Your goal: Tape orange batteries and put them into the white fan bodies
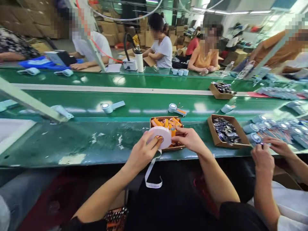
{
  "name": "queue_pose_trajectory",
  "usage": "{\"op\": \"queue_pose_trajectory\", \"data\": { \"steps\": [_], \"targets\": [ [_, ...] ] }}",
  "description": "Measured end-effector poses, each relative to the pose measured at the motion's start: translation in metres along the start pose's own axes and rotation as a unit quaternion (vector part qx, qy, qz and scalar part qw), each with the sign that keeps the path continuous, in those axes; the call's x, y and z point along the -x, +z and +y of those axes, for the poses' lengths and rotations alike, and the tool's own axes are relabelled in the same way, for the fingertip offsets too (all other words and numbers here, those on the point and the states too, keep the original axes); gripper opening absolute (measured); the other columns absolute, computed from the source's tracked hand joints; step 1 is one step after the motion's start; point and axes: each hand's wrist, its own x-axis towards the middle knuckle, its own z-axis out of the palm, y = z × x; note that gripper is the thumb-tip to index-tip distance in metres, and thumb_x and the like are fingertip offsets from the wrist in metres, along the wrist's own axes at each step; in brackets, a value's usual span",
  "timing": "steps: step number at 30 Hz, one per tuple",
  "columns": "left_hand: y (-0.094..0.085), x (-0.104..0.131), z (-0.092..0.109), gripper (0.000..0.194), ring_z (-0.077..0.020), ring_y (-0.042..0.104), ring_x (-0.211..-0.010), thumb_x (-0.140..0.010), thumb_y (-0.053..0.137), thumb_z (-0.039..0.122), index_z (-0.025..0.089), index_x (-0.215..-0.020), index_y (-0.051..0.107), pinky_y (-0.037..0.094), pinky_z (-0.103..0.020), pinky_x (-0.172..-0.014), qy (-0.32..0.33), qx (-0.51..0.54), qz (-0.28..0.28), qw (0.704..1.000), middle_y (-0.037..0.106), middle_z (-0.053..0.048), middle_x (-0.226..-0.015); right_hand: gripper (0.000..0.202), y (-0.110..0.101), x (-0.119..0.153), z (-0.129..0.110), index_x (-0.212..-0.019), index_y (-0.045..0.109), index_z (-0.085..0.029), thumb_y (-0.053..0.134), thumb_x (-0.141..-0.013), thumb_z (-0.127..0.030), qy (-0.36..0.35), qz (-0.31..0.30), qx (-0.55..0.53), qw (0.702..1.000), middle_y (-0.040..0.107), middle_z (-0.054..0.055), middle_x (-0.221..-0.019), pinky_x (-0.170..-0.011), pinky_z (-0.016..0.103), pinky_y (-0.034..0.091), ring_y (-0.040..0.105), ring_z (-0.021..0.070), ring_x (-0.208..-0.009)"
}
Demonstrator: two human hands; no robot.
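Note:
My left hand [144, 148] is closed around a roll of white tape [154, 132], with fingers through its centre hole. A loose strip of the tape [152, 185] hangs down below the bench edge, with faint print on it. Just right of the roll, my right hand [189, 139] pinches an orange cylindrical battery [173, 131] over a small cardboard box [179, 148]. More orange batteries [157, 122] with wires fill that box. The roll and my hands hide part of the box.
A cardboard box of dark small parts [226, 131] stands to the right, beside rows of light-blue handheld devices [284, 125]. A co-worker's hands [264, 157] work there. More devices [108, 107] lie on the green conveyor [144, 101]. A slanted metal post [36, 102] crosses at left. Several people sit opposite.

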Motion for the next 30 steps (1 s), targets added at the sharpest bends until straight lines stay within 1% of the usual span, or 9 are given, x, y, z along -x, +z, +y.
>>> {"op": "queue_pose_trajectory", "data": {
  "steps": [5,7,12,16,21,24,26,28,30],
  "targets": [
    [-0.007,-0.004,0.004,0.033,-0.0282,0.06,-0.136,-0.099,0.062,0.01,0.012,-0.13,0.072,0.047,-0.049,-0.126,0.026,0.024,-0.042,0.998,0.077,-0.009,-0.122,0.02,-0.002,0.003,-0.003,-0.086,0.079,-0.016,0.08,-0.08,-0.036,-0.005,-0.052,0.1,0.994,0.074,-0.002,-0.075,-0.067,0.026,0.054,0.066,0.0167,-0.072],
    [-0.008,-0.006,0.002,0.033,-0.0281,0.061,-0.135,-0.1,0.059,0.009,0.011,-0.13,0.072,0.048,-0.05,-0.126,0.032,0.029,-0.052,0.998,0.077,-0.01,-0.122,0.024,-0.001,0.002,-0.002,-0.096,0.08,-0.016,0.081,-0.079,-0.033,0.01,-0.065,0.066,0.996,0.077,0.0,-0.081,-0.07,0.027,0.057,0.069,0.0177,-0.075],
    [-0.012,-0.013,-0.008,0.034,-0.0262,0.06,-0.136,-0.101,0.058,0.008,0.014,-0.131,0.071,0.048,-0.047,-0.125,0.053,0.049,-0.06,0.996,0.076,-0.008,-0.126,0.077,-0.006,-0.002,-0.001,-0.15,0.061,-0.021,0.084,-0.077,-0.029,0.042,-0.107,-0.035,0.993,0.079,0.001,-0.093,-0.075,0.03,0.062,0.074,0.0177,-0.079],
    [-0.019,-0.016,-0.013,0.034,-0.0256,0.059,-0.137,-0.101,0.057,0.008,0.014,-0.132,0.071,0.049,-0.046,-0.124,0.069,0.052,-0.061,0.994,0.076,-0.009,-0.123,0.066,-0.01,0.0,0.001,-0.138,0.07,-0.018,0.087,-0.076,-0.031,0.035,-0.138,-0.051,0.989,0.081,0.002,-0.095,-0.08,0.031,0.063,0.075,0.0183,-0.082],
    [-0.015,-0.01,-0.003,0.04,-0.0281,0.059,-0.136,-0.101,0.057,0.011,0.016,-0.14,0.067,0.049,-0.05,-0.12,-0.013,0.022,-0.037,0.999,0.076,-0.01,-0.126,0.062,0.017,0.007,0.013,-0.122,0.072,-0.019,0.094,-0.069,-0.041,-0.011,0.09,-0.163,0.982,0.082,0.005,-0.092,-0.082,0.038,0.066,0.078,0.0243,-0.086],
    [0.001,-0.003,0.025,0.041,-0.0319,0.062,-0.127,-0.102,0.063,0.022,0.015,-0.143,0.065,0.052,-0.052,-0.107,-0.095,0.016,0.0,0.995,0.076,-0.013,-0.125,0.07,0.055,0.008,0.022,-0.132,0.064,-0.023,0.091,-0.072,-0.047,-0.077,0.277,-0.248,0.925,0.082,0.008,-0.106,-0.091,0.043,0.065,0.078,0.0264,-0.103],
    [0.01,0.005,0.053,0.045,-0.0326,0.064,-0.119,-0.102,0.066,0.032,0.013,-0.143,0.065,0.052,-0.051,-0.1,-0.151,0.035,0.019,0.988,0.077,-0.017,-0.12,0.069,0.069,0.007,0.025,-0.136,0.06,-0.026,0.087,-0.077,-0.05,-0.094,0.334,-0.262,0.9,0.081,0.008,-0.111,-0.095,0.045,0.064,0.077,0.026,-0.107],
    [0.015,0.017,0.079,0.045,-0.0302,0.067,-0.11,-0.101,0.067,0.038,0.014,-0.138,0.068,0.053,-0.048,-0.096,-0.154,0.079,0.018,0.985,0.077,-0.016,-0.109,0.069,0.058,0.01,0.023,-0.134,0.062,-0.026,0.088,-0.074,-0.049,-0.088,0.336,-0.245,0.905,0.08,0.006,-0.105,-0.091,0.044,0.065,0.078,0.025,-0.1],
    [0.017,0.031,0.089,0.041,-0.0267,0.068,-0.105,-0.1,0.067,0.039,0.018,-0.134,0.071,0.055,-0.043,-0.092,-0.11,0.129,-0.006,0.986,0.077,-0.013,-0.103,0.075,0.017,0.015,0.02,-0.13,0.064,-0.028,0.094,-0.065,-0.049,-0.09,0.324,-0.219,0.916,0.078,0.003,-0.097,-0.083,0.04,0.067,0.079,0.0232,-0.089]
  ]
}}
